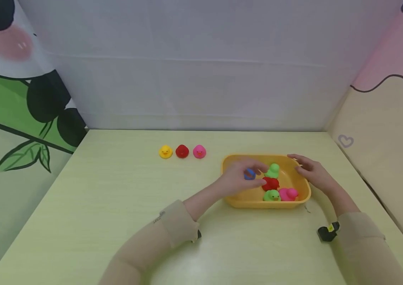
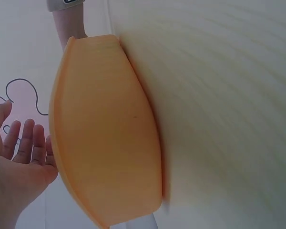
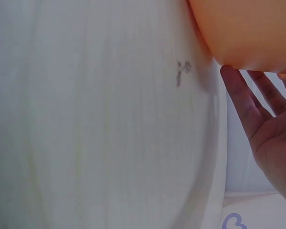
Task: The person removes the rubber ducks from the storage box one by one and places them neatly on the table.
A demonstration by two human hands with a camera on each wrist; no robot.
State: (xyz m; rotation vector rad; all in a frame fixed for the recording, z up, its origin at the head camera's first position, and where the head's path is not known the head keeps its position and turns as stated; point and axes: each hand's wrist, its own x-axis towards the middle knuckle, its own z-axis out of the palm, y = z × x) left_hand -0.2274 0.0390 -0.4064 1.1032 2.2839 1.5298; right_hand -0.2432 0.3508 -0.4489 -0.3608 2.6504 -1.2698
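So, far left is a printed cloth wall with bold black outlines and rounded leaf shapes. Next comes the pale surface, faintly streaked like wood grain. Toward its back sits a neat little row of small, rounded, smooth toys: yellow duck, red toy, pink duck, spaced slightly apart. Then the left hand, out of a beige cuffed sleeve, hovers over the left part of a smooth yellow-orange tray, an oblong with rounded corners and flared walls. That grip's wide, fingers apart; a blue piece shows between them, inside the tray. Right of it in there: a glossy dark-red lump, two green ducks and a rounded pink toy, bunched close. Last up, the right hand touches the tray's right end, its grip loose and spread.
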